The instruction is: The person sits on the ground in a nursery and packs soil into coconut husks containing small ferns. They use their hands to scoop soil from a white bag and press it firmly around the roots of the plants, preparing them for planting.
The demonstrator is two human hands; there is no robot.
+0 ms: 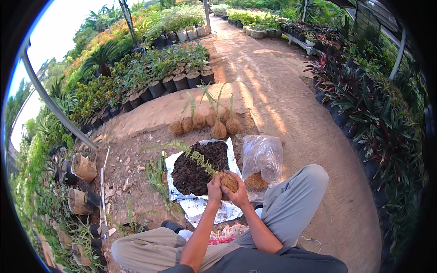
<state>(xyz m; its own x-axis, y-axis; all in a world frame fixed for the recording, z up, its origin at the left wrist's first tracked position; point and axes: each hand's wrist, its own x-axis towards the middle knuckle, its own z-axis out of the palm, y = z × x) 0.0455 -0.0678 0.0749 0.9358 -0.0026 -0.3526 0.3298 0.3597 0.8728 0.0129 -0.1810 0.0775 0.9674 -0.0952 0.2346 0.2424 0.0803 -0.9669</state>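
Both my hands are closed around a coconut-fibre ball [229, 183], with a fern frond [201, 160] rising from it and leaning to the left. My left hand [215, 192] presses its near left side. My right hand [240, 191] wraps its right side, and the fingers hide part of the ball. Just beyond my hands, dark potting soil [191, 175] is heaped on a white plastic sheet [231, 155]. Right of the soil stands a clear plastic bag [262, 153] with loose coconut fibre [256, 182] in it. Loose fern plants [156, 177] lie left of the sheet.
Several fibre balls with ferns [218, 129] stand grouped on the ground beyond the soil. Black-bagged potted plants [181, 80] line the far left, and dark-leaved plants [355, 99] border the concrete path [317, 218]. Tipped pots [83, 167] lie at left near a metal post [61, 109].
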